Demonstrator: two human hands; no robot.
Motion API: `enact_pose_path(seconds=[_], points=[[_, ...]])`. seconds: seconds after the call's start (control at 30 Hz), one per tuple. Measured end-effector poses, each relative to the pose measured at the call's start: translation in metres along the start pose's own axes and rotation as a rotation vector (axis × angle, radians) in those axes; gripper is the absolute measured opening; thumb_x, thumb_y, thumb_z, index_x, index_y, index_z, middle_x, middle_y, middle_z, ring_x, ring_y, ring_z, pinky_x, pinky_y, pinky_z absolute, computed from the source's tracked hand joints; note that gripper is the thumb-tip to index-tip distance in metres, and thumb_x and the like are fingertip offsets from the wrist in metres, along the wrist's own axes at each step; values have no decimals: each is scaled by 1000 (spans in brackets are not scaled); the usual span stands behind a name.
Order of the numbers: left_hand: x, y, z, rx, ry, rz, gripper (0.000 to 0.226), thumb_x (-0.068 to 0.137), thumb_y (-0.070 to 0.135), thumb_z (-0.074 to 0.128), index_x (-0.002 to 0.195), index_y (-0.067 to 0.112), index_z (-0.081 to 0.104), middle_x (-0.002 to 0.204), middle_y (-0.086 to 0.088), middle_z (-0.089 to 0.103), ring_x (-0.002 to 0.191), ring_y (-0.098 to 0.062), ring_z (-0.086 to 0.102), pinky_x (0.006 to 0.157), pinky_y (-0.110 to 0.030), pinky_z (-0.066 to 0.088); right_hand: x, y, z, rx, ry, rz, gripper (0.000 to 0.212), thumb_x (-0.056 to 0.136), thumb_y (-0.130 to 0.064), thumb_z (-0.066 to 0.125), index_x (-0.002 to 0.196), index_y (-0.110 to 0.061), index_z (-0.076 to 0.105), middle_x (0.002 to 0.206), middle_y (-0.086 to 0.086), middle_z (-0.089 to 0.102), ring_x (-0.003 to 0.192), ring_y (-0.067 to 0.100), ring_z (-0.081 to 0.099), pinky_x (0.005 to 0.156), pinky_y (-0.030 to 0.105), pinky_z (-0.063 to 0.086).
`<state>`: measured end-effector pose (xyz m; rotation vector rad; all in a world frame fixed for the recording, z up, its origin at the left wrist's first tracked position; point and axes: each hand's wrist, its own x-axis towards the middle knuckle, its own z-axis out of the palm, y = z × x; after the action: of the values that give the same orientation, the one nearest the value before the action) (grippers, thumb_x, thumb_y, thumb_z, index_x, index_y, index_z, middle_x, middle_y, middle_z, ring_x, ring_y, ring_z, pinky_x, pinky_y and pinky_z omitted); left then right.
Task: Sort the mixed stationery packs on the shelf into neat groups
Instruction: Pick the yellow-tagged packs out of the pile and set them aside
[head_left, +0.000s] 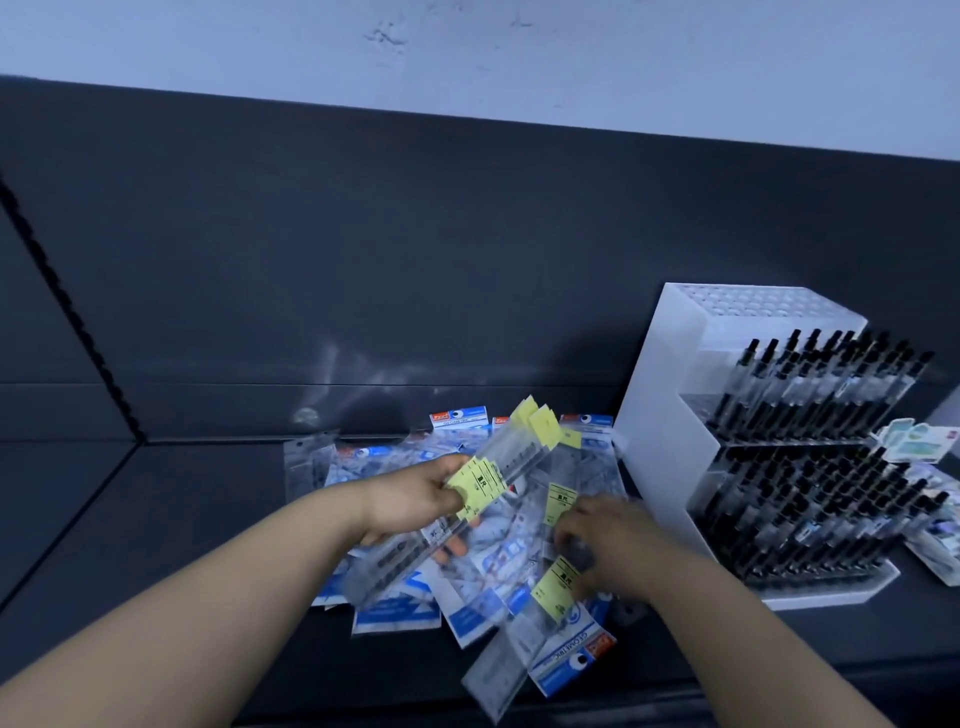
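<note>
Yellow-labelled ruler packs (498, 467) are what I am gathering, and from the head view, the only one I have, my left hand (415, 499) holds a small bundle of them, thumb on top and fingers curled beneath, lifted clear above the pile (467, 582). That pile of mixed packs lies on the dark shelf (156, 519), between my forearms and just left of the white pen display (675, 415); blue-and-white geometry packs (566, 660) make up most of it, with a few more yellow-labelled sleeves (558, 587) scattered across. My right hand (608, 535) is down on the pile, fingers bent onto one of those sleeves, but motion blur keeps me from telling whether they have closed on it or only press it. I judge the step in hand to be pulling the ruler packs out of the blue ones. Next, I think, the right hand must pinch that sleeve free without dragging its neighbours, then lay it square onto the bundle.
</note>
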<state>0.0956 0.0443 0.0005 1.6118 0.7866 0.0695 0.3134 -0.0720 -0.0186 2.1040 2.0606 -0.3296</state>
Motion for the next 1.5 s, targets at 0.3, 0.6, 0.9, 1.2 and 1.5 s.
enact_pose_path(seconds=[0.3, 0.6, 0.9, 1.2, 1.5], points=[[-3, 3, -12, 135, 45, -73, 33, 99, 8, 32, 130, 16, 37, 99, -10, 57, 60, -19, 63, 46, -26, 46, 7, -8, -5, 40, -14, -96, 33, 73, -34, 74, 100, -28, 57, 107, -7, 51, 106, 15, 44, 83, 28, 34], [-6, -5, -15, 269, 135, -51, 56, 92, 0, 48, 139, 23, 28, 106, -7, 63, 79, -18, 65, 66, -24, 51, 10, -17, 4, 52, -28, -148, 19, 78, -33, 70, 78, -36, 51, 97, -13, 46, 102, 10, 41, 95, 30, 28], [-4, -4, -7, 840, 250, -16, 47, 89, 16, 49, 126, 44, 51, 121, 8, 61, 109, -17, 58, 93, -29, 47, 5, -31, -4, 140, 6, -117, 26, 83, -26, 62, 70, -36, 42, 90, -18, 46, 93, 7, 41, 83, 26, 35], [-14, -7, 6, 918, 190, 35, 50, 96, 16, 36, 141, 38, 35, 136, -4, 50, 104, -23, 55, 85, -27, 45, 21, -77, -19, 111, 208, -16, 57, 90, -36, 58, 140, -23, 32, 135, 2, 44, 114, 24, 53, 89, 35, 45], [-27, -30, 23, 1196, 362, 120, 69, 89, 4, 43, 146, 36, 21, 125, 2, 53, 116, -22, 49, 83, -31, 45, 27, -51, -18, 293, 739, 187, 37, 89, -45, 51, 113, -19, 63, 114, 7, 58, 103, 27, 57, 85, 37, 47]])
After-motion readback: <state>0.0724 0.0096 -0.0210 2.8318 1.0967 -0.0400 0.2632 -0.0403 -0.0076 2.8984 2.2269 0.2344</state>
